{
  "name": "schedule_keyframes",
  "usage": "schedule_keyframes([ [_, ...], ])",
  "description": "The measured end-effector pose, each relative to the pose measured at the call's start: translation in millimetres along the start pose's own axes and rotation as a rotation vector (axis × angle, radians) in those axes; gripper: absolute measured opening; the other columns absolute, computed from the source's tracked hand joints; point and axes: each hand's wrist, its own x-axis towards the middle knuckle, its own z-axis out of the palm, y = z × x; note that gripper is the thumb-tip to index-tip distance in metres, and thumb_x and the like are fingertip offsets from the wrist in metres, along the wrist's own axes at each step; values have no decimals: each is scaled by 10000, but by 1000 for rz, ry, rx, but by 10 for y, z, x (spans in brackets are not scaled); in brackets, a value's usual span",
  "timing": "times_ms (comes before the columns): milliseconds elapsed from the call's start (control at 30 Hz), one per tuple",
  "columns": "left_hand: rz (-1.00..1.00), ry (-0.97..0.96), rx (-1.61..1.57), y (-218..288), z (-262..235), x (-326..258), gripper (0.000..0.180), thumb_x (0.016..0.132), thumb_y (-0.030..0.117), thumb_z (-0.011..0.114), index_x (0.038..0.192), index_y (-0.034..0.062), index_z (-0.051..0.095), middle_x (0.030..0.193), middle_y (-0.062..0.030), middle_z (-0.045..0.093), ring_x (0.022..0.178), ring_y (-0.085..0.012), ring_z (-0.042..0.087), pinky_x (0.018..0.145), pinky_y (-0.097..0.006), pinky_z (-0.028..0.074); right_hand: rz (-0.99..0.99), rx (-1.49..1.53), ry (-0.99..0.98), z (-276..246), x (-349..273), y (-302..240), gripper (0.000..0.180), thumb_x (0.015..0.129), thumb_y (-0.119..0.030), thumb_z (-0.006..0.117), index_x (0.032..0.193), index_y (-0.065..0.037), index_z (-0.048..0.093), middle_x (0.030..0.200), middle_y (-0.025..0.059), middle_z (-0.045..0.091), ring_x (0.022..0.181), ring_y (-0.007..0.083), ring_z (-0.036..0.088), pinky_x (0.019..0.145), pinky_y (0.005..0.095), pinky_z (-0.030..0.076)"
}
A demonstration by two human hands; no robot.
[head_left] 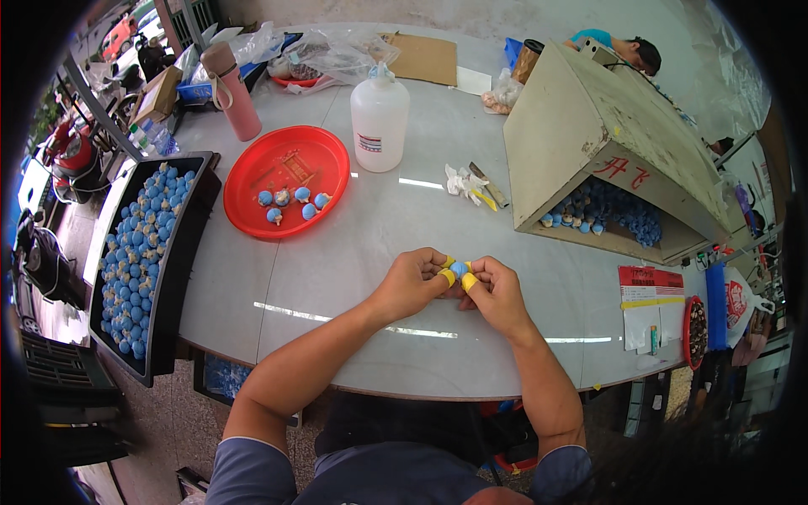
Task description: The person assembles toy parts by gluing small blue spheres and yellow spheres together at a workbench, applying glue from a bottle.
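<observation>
A small blue ball-shaped piece (459,269) is pinched between my two hands above the front middle of the table. My left hand (414,282) grips it from the left with thumb and fingertips. From the other side, my right hand (498,295) closes on the same piece. Yellow wraps cover several of my fingertips and thumbs. Similar blue balls with pale tops lie in a red round tray (244,202) beyond my left hand. Many more fill a black bin (195,215) at the far left.
A white plastic bottle (380,126) and a pink flask (231,93) stand at the back. On the right is a beige open-fronted box (581,126) with blue pieces inside. A crumpled tissue (463,182) lies near it. Papers (652,290) rest at the right edge. Another person (644,55) is behind the box.
</observation>
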Motion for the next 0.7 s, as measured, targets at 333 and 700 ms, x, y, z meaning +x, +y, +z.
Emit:
schedule_keyframes([
  [333,-28,-44,-96,-9,-54,18,300,925,24,576,1167,-147,524,1053,-187,654,964,-213,682,860,-305,584,-15,-2,14,1,17,27,138,901,25,528,1024,85,540,843,107,657,650,115,641,586,242,535],
  [700,-1,4,35,16,10,5,273,916,14,579,1144,-130,540,1017,-150,671,951,-169,686,846,-260,555,-54,-25,21,-1,12,61,120,913,31,524,1021,81,540,823,112,668,638,113,642,577,242,536],
])
